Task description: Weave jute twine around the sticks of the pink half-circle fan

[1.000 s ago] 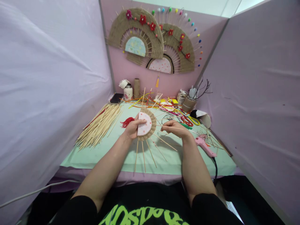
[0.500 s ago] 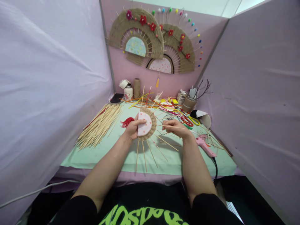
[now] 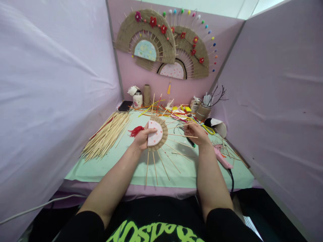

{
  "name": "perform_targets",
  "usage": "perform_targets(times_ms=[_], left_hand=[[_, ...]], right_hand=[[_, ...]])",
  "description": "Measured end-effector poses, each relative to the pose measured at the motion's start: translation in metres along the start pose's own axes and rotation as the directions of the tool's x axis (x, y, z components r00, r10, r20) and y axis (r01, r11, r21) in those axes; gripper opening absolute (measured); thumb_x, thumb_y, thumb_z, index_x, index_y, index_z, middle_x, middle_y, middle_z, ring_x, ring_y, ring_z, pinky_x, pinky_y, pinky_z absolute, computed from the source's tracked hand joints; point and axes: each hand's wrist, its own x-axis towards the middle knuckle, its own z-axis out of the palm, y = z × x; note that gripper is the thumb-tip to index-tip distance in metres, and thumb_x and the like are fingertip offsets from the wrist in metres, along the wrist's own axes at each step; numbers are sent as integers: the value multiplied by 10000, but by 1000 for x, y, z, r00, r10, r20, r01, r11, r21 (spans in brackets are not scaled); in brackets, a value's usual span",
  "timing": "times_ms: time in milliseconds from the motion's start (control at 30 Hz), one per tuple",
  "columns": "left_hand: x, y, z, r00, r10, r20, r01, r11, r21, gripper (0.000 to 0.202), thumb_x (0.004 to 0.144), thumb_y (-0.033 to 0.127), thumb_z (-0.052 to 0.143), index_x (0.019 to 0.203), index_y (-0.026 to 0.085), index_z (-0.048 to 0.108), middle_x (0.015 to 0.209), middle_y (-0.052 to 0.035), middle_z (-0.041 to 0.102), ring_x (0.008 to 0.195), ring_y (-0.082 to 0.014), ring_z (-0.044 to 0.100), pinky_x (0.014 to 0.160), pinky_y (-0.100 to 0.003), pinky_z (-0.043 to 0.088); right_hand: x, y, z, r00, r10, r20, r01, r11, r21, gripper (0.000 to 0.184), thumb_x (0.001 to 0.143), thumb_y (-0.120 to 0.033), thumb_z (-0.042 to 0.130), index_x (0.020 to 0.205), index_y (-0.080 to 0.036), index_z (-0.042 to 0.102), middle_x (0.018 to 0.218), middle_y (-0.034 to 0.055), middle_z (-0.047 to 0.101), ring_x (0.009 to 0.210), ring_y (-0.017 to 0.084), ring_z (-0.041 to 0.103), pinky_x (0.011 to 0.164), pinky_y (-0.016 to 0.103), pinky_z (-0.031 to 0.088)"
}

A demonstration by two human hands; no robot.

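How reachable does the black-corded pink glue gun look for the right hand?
Probably yes: the glue gun lies beside the right forearm, mostly uncovered, though the right hand would likely first have to leave the thin wooden sticks.

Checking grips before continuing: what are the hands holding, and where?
Left hand holds the fan by its straight edge; right hand: cannot tell.

Open front-left cloth (image 3: pixel 97 170), stick pile (image 3: pixel 106 134) behind

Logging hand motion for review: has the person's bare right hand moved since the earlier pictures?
Yes: the right hand has shifted rightward and slightly farther back, nearer the brown cylindrical holder with dark twigs.
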Motion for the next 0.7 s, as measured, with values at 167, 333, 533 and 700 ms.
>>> perform_targets(times_ms=[167, 333, 533, 700], left_hand=[[0, -1, 1, 998, -45, 36, 44, 998, 34, 534, 618, 0, 615, 1115, 185, 547, 799, -28, 701, 645, -171, 680, 629, -287, 555], [-1, -3, 1, 989, -145, 39, 139, 984, 112, 458, 595, 5, 645, 1004, 184, 546, 768, -28, 691, 618, -170, 673, 606, -277, 542], [0, -3, 0, 988, -152, 11, 150, 982, 111, 441, 596, 6, 636, 984, 191, 536, 759, -27, 691, 617, -170, 670, 597, -283, 547], [3, -2, -2, 992, -123, 0, 122, 989, 77, 529, 617, 3, 616, 1103, 197, 532, 776, -26, 696, 630, -169, 675, 610, -289, 556]], right_hand=[[6, 1, -3, 998, -12, -60, 17, 996, 91, 310, 693, -415, 734, 691, -190, 521, 518, -72, 370, 429, 50, 244, 395, 185, 212], [8, 0, -4, 990, -72, -122, 83, 992, 91, 323, 656, -399, 763, 682, -193, 516, 506, -80, 348, 425, 50, 250, 386, 182, 217], [8, 3, -3, 947, -237, -217, 233, 971, -45, 305, 645, -415, 763, 673, -191, 559, 529, -64, 413, 442, 49, 294, 397, 190, 238], [9, 3, 0, 895, -354, -273, 329, 935, -133, 271, 654, -424, 741, 723, -203, 600, 532, -59, 434, 458, 58, 347, 409, 196, 253]])
